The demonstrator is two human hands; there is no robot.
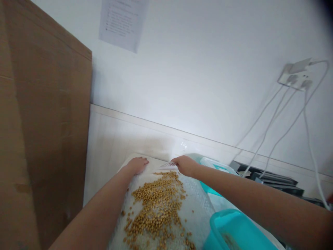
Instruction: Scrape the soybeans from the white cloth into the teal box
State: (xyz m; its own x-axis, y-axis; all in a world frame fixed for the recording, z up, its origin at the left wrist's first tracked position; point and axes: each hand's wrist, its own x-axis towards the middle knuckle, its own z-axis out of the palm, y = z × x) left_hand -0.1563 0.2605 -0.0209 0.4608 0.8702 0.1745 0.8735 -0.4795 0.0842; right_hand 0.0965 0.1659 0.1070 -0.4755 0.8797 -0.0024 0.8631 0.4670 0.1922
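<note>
Spread over a white textured sheet (200,203) is a heap of yellow-tan soybeans (161,198), with fine whitish grains among and below them. My left hand (137,165) lies on the sheet's far left part, its fingers stretched out and holding nothing. At the far edge, beyond the beans, my right hand (184,165) is closed on the sheet, where pale creases fan out from the fingers. Its fingertips are partly hidden. A turquoise plastic tub (236,229) stands at the near right, with some brownish material visible inside.
A tall cardboard box (52,114) rises at the left. White wall (182,76) lies ahead, with a printed paper (122,24) on it. Cables (270,121) hang from a wall socket (295,76) above dark flat devices (270,178). Another turquoise container (208,187) sits behind my right forearm.
</note>
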